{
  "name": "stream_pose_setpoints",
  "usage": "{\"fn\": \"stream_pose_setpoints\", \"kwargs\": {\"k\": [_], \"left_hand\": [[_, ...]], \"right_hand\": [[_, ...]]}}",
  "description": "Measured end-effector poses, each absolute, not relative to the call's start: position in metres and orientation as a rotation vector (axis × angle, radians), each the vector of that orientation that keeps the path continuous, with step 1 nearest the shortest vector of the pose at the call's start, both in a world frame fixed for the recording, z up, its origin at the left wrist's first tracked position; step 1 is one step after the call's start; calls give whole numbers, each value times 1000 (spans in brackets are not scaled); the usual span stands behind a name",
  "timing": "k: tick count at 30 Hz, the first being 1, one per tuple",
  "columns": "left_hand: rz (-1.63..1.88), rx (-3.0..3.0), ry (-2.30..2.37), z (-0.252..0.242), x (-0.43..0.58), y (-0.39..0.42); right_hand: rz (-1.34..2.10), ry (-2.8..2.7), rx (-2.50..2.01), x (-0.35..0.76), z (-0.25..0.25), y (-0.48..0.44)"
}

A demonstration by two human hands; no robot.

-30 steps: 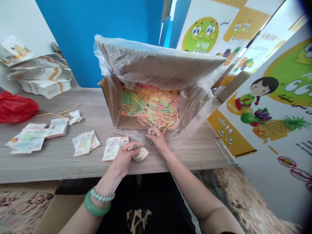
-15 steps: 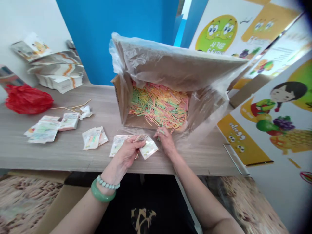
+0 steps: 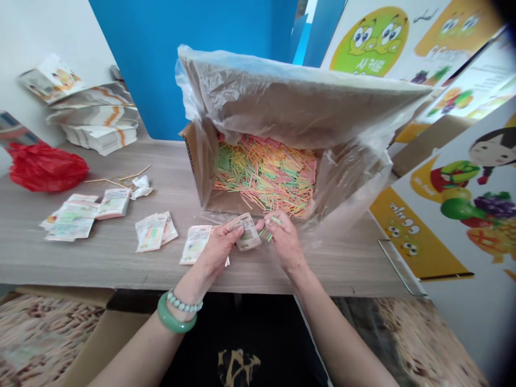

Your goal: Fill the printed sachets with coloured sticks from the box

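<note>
My left hand (image 3: 220, 248) pinches a small printed plastic packet (image 3: 246, 232) by its left side, above the table's front part. Just right of it, my right hand (image 3: 284, 242) is closed around a little bunch of thin coloured sticks (image 3: 266, 233), green ones showing most. The bunch is close to the packet's right edge. Behind my hands, a cardboard box (image 3: 226, 200) lined with clear plastic lies open towards me, with a heap of pink, yellow, orange and green sticks (image 3: 266, 172) inside. More packets (image 3: 195, 244) lie beside and partly under my left hand.
Further left are two packets (image 3: 155, 232), a group of packets (image 3: 74, 217), a crumpled tissue (image 3: 142, 186) and a red plastic bag (image 3: 47, 166). Stacked flat cartons (image 3: 99, 121) stand at the back left. Large printed boxes (image 3: 455, 215) are on the right, and a blue panel (image 3: 193, 32) is behind.
My right hand has lifted slightly from the box's front edge, and its bunch of sticks shows more. The packet in my left hand has turned more upright. The view has shifted slightly.
</note>
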State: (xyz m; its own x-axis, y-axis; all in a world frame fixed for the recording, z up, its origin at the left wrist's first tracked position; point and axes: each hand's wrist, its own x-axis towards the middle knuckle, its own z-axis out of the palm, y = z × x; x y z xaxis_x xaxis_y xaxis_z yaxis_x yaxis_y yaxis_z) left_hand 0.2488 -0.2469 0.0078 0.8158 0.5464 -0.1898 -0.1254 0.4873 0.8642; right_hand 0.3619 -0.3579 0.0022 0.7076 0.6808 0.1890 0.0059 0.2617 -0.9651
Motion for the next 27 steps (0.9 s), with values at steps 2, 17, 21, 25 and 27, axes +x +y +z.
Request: {"fn": "stream_pose_setpoints", "kwargs": {"k": [2,17,21,25,27], "left_hand": [[408,1016,507,7,248,-246],[402,1552,526,2,238,-247],[392,1391,579,8,234,-248],[407,1329,563,9,233,-249],[415,1315,551,9,233,-249]], "right_hand": [[538,-616,-1255,361,-7,-360],[448,-615,-1081,364,41,-346],[435,-597,-1040,348,49,-335],[414,-607,-988,332,55,-326],[409,-618,-968,327,53,-323]]}}
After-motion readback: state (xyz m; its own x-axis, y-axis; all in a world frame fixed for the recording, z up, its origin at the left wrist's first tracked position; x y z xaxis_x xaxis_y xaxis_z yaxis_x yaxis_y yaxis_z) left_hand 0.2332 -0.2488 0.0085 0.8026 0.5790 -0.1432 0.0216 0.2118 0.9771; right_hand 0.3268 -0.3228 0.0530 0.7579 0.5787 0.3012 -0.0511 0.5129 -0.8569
